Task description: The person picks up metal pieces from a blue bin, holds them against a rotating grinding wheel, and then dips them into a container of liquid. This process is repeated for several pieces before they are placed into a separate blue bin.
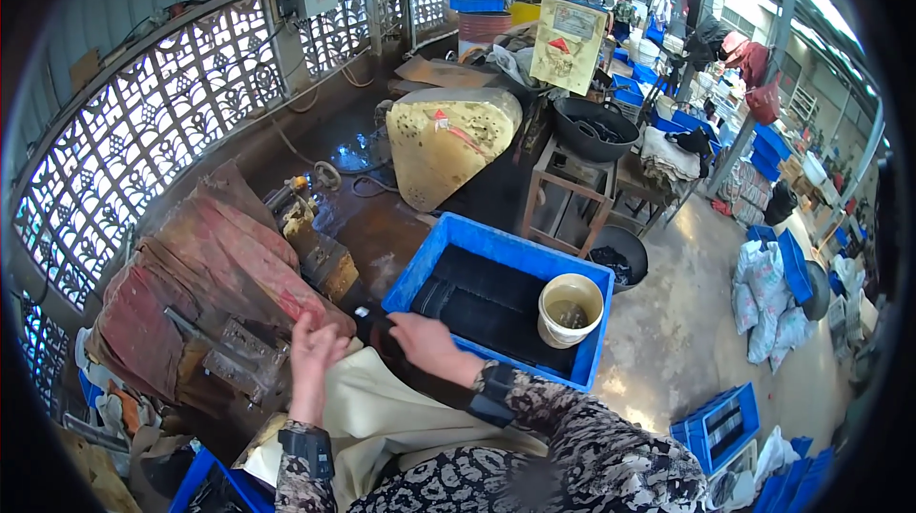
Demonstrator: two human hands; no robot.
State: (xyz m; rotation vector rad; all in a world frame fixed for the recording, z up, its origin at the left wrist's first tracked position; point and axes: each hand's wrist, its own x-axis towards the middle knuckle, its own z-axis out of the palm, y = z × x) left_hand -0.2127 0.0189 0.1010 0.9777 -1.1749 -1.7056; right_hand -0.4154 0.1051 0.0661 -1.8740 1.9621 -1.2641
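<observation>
My left hand is raised over the cream cloth on my lap, fingers loosely spread, close to the rusty metal press; whether it pinches anything is too blurred to tell. My right hand rests palm down at the near left corner of the blue plastic crate, on a dark strip-like piece. Flat rows of black parts fill the crate. A cream bucket with murky liquid stands in the crate's right corner.
A yellow machine cover stands behind the crate. A black pan sits on a wooden stand. More blue crates and white sacks lie on the concrete floor at right. A lattice fence runs along the left.
</observation>
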